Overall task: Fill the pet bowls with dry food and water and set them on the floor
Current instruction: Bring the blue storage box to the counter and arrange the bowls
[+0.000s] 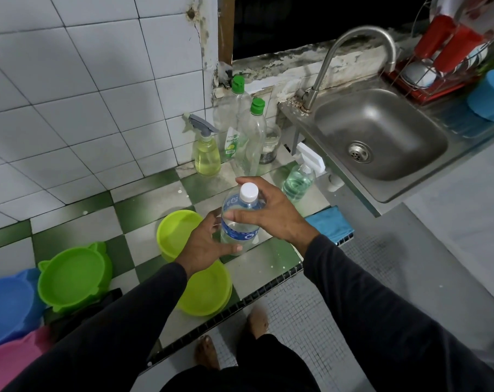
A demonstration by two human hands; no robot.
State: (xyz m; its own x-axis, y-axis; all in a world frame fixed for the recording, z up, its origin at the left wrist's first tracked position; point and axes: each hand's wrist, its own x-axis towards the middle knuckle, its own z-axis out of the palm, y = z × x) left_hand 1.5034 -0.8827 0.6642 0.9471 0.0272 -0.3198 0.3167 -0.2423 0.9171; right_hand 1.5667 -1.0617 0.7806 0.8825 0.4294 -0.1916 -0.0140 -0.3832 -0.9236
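Observation:
A clear water bottle (238, 222) with a blue label and a white cap (249, 191) stands upright over the checkered counter (144, 210). My left hand (204, 246) grips its lower body. My right hand (271, 212) curls over its shoulder, fingers beside the cap. Behind the bottle stands a lime bowl (175, 233) that seems to hold water. A second lime bowl (209, 291) lies at the counter's front edge, partly under my left forearm. A green bowl with ears (73, 277), a blue bowl (8, 306) and a pink bowl (11, 366) sit at the left.
Spray bottles (206, 154), dish soap bottles (251, 137) and a glass jar (270, 145) line the tiled wall. A steel sink (381, 137) with a tap (353, 52) lies to the right, a dish rack (444, 60) behind it. A blue cloth (333, 224) lies nearby. Bare feet (231, 343) stand on the floor.

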